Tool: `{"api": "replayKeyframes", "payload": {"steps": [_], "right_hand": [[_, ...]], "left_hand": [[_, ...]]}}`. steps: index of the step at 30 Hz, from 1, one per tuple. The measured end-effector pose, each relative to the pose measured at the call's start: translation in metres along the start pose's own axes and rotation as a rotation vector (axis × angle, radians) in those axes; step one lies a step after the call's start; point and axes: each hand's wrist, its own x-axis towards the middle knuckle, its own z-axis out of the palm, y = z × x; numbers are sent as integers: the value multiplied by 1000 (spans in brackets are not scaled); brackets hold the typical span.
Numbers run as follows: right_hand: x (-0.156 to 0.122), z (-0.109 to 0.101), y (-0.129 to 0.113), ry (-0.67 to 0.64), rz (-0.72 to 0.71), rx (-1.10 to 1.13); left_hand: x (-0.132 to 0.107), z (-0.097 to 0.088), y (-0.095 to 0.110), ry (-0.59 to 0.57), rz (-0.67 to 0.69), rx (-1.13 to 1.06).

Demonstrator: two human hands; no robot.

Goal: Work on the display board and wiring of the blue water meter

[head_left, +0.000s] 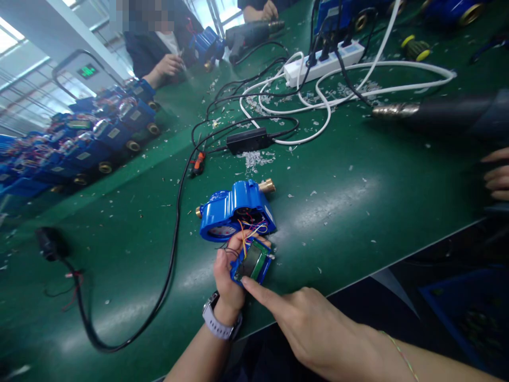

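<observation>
Head view: left hand [227,278] holds display module [252,263] (near table edge [358,281]).

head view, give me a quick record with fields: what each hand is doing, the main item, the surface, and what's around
left hand: holds a small display module
right hand: index finger touches the module's lower edge
main item: blue meter body, joined to the module by thin wires
surface: green table, strewn with white scraps
around: power strip, black adapter, heat gun, more blue meters

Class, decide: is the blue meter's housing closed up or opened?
Opened: the display module is out of the blue meter, held in the left hand, joined by coloured wires.
</observation>
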Motion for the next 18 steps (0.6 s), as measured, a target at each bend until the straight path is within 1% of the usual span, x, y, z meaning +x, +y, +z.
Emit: {"api": "replayKeyframes", "payload": {"steps": [2, 4, 7, 10, 14, 16, 18], "right_hand": [[2, 4, -1, 32, -13, 73], [2, 8, -2, 93, -19, 193], [2, 12, -4, 177, 11, 379], [2, 15, -7, 194, 43, 518], [5, 18, -11, 249, 43, 657], [6, 20, -12, 244, 51, 772], [7, 21, -13, 212, 61, 929]], "left_hand": [[0, 1, 0, 21, 9, -32], [0, 2, -1, 44, 22, -51], [-1, 2, -3, 69, 37, -79], [-2, 2, -4, 70, 43, -92], [-2, 2, -4, 77, 56, -104], [-1, 2, -5, 73, 49, -115], [-1, 1, -5, 73, 46, -130]]}}
